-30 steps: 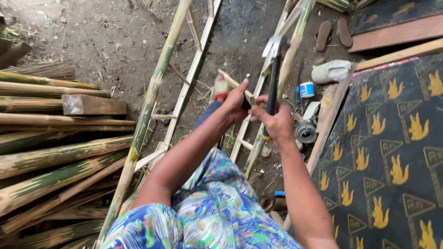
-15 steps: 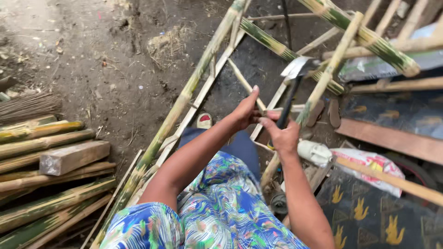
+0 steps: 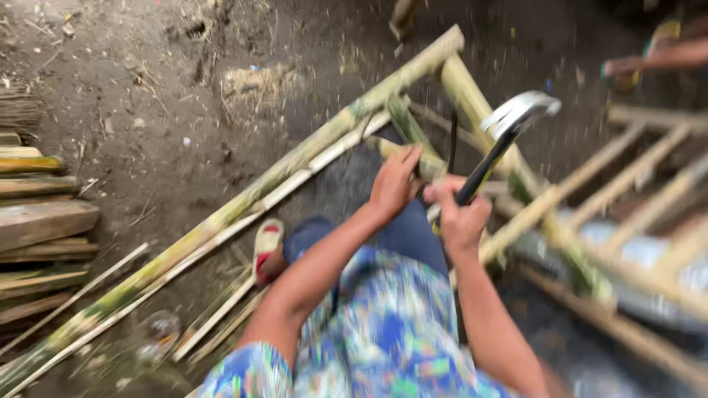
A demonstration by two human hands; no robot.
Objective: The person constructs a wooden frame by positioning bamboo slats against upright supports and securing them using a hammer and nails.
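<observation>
Green-yellow bamboo (image 3: 221, 221); blue floral dress (image 3: 383, 332).

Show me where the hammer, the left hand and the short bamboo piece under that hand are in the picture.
hammer (image 3: 516, 114): head view, on the metal head.
left hand (image 3: 394, 184): head view, on the back of the hand.
short bamboo piece (image 3: 383, 146): head view, on the bare end left of the fingers.

A long bamboo pole (image 3: 243, 206) runs diagonally from lower left to upper middle across the dirt ground (image 3: 147, 88). Left of it lies a stack of wood pieces (image 3: 40, 228); right of it, a bamboo ladder frame (image 3: 627, 221). A sandalled foot (image 3: 267, 247) rests just beside the pole.
</observation>
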